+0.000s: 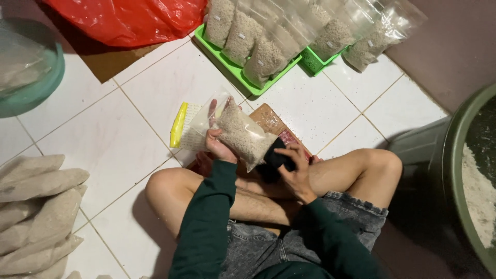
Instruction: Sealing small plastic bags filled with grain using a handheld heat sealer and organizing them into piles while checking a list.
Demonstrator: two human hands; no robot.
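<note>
While the person sits cross-legged on the white tiles, the scene is laid out as follows.

Left hand (219, 147): curled around the lower edge of a clear bag of pale grain (240, 133), fingers closed on the plastic; the bag is tilted, its open top pointing toward 10 o'clock.

Right hand (294, 168): fingers closed around a small black object (276, 159), which is pressed against the bag's bottom corner at 4 o'clock; what the object is cannot be told.

Bag of grain: held above the shins, at the middle of the view, off the floor.

Yellow-edged flat packet (181, 129): lies on the tile at 9 o'clock of the held bag, partly hidden behind it.

Brown board (268, 118): seen under the hands, its corner pointing to 12 o'clock.

Green tray (227, 64): at 12 o'clock, loaded with filled bags that overhang its rim.

Stack of filled sacks (36, 206): at 8 o'clock, by the left edge.

Teal basin (31, 88): at 10 o'clock, cut by the frame edge.

Red plastic bag (129, 18): at 11 o'clock.

Large green tub (460, 155): at 3 o'clock, close to the right knee.

Open room: bare tile is seen between the left knee, the sacks and the tray; the right side is crowded by the tub.
</note>
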